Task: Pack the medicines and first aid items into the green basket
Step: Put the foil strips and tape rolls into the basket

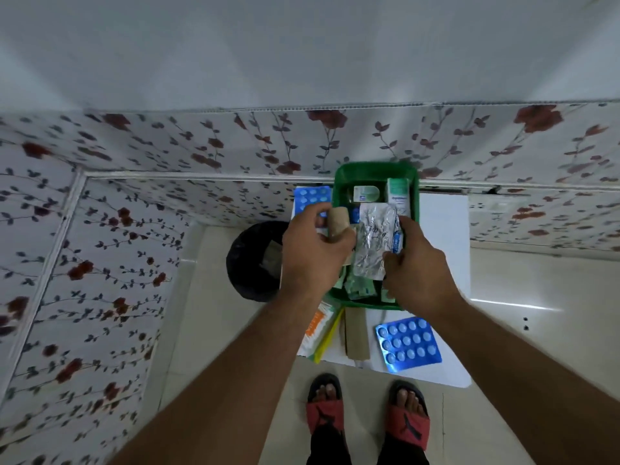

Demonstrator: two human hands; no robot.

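Observation:
The green basket sits on a small white table against the wall, with boxes and packets inside. My left hand is over the basket's left edge, closed on a beige bandage roll. My right hand is over the basket's right side, gripping silver foil strips together with a small blue-printed packet. A blue blister pack lies on the table in front of the basket. Another blue blister pack lies behind my left hand. A cotton bud pack and a brown roll lie at the front left.
A black bin stands on the floor left of the table. Floral-papered walls close in behind and on the left. My feet in red-and-black sandals stand on the pale tiled floor just before the table.

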